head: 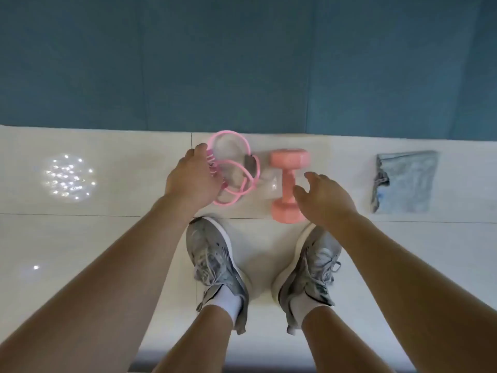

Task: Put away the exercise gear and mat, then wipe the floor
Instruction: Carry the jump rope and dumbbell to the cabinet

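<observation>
A pink resistance band with looped tubes lies on the white tile floor, just in front of the blue exercise mat. My left hand is over the band's ribbed left handle, fingers curled down around it. A pink dumbbell lies right of the band, one end toward my feet. My right hand hovers at the dumbbell's right side with fingers spread, holding nothing. A folded grey-blue cloth lies on the floor further right.
My two grey sneakers stand on the tiles just behind the band and dumbbell. The mat spans the whole far side of the view. Bright light reflections glare on the tiles at left.
</observation>
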